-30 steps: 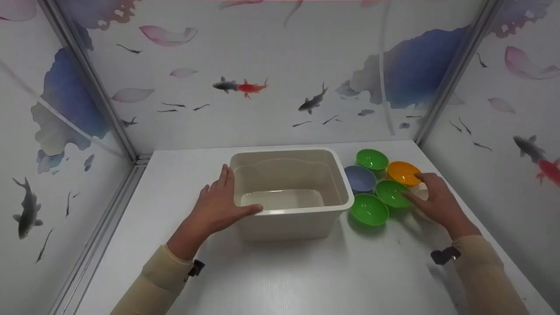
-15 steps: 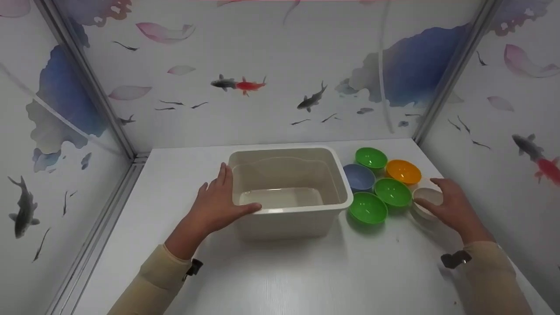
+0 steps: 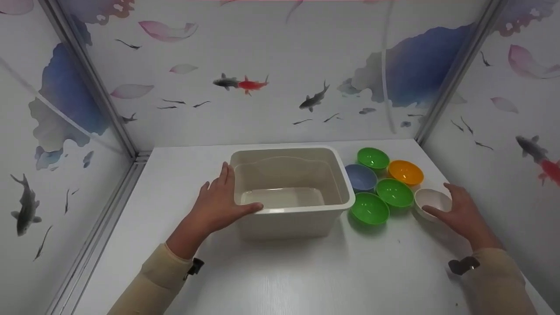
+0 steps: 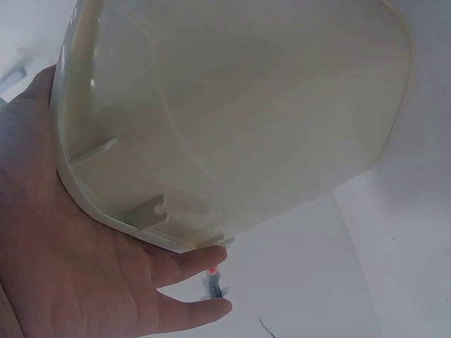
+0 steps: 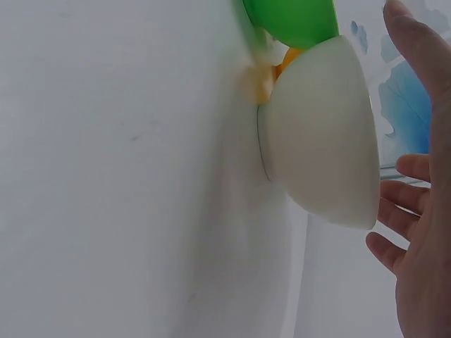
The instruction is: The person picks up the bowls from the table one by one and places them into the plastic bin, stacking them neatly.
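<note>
A cream plastic bin (image 3: 284, 224) stands mid-table. My left hand (image 3: 217, 203) lies along its near left corner, thumb over the front rim and fingers extended up the left side. In the left wrist view, the rim of the bin (image 4: 261, 120) runs against the palm. At the right of the table sits a white bowl (image 3: 431, 199), upright. Over its right side is my right hand (image 3: 466, 216), thumb and fingers spread, gripping nothing. The right wrist view has the fingers beside the rim of the white bowl (image 5: 324, 134).
Between bin and white bowl are a blue bowl (image 3: 361, 178), an orange bowl (image 3: 406, 172) and three green ones, the nearest green bowl (image 3: 370, 209) close to the bin. Printed panels wall in the white table (image 3: 280, 280) at the back and sides.
My right hand has moved right and nearer, from over the orange and green bowls to the white bowl, uncovering them. The left hand keeps its place on the bin.
</note>
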Available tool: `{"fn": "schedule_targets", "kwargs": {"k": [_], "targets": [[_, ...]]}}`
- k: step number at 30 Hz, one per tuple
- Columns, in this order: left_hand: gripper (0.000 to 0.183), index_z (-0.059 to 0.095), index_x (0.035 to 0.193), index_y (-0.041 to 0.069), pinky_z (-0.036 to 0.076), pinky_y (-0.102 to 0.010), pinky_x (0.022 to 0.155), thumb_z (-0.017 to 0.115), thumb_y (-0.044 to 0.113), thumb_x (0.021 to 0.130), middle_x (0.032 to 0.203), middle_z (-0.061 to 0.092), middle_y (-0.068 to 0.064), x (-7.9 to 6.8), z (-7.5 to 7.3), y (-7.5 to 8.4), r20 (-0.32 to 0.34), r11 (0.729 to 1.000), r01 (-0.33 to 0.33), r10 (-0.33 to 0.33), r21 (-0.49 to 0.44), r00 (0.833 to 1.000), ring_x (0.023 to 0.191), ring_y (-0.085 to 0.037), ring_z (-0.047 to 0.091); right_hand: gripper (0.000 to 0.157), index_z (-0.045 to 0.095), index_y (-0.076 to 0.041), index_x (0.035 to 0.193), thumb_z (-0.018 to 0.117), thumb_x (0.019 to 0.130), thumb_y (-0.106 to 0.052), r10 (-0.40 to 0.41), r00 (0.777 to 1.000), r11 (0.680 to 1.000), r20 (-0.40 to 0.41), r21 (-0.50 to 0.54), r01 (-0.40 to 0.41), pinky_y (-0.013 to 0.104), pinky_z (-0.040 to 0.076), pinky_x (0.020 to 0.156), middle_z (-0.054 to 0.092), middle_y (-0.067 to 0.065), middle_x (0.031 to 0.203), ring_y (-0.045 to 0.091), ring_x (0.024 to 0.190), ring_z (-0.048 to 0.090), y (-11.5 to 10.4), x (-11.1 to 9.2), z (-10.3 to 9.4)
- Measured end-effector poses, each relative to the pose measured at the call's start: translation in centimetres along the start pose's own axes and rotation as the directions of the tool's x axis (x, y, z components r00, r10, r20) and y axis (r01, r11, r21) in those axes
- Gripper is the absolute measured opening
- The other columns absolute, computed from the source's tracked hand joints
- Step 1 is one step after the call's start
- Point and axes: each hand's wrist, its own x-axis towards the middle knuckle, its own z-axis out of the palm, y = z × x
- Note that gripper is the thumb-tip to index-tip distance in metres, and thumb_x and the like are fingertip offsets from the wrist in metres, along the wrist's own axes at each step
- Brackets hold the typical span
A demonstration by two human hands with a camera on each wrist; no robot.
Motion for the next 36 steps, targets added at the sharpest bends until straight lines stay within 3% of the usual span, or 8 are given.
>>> {"fn": "schedule_targets", "kwargs": {"k": [25,36], "targets": [[0.146,0.004,0.175,-0.005,0.017,-0.07,0.13,0.062,0.095,0.085,0.184,0.002,-0.022,0.1,0.1,0.0,0.005,1.0,0.014,-0.014,0.01,1.0,0.164,-0.045,0.03,0.136,0.006,0.016,0.168,0.084,0.092,-0.066,0.088,0.989,0.996,0.115,0.017,-0.091,0.084,0.029,0.115,0.019,0.05,0.161,0.066,0.142,0.03,1.1,0.1,0.9],[0.146,0.002,0.175,-0.004,0.016,-0.069,0.13,0.062,0.095,0.085,0.184,-0.001,-0.021,0.1,0.1,0.0,0.013,1.0,0.017,-0.017,0.003,1.0,0.164,-0.045,0.029,0.136,0.004,0.015,0.169,0.082,0.093,-0.067,0.106,0.988,0.992,0.112,0.051,-0.112,0.085,0.028,0.115,0.018,0.048,0.162,0.066,0.144,0.029,1.0,0.0,1.2]]}}
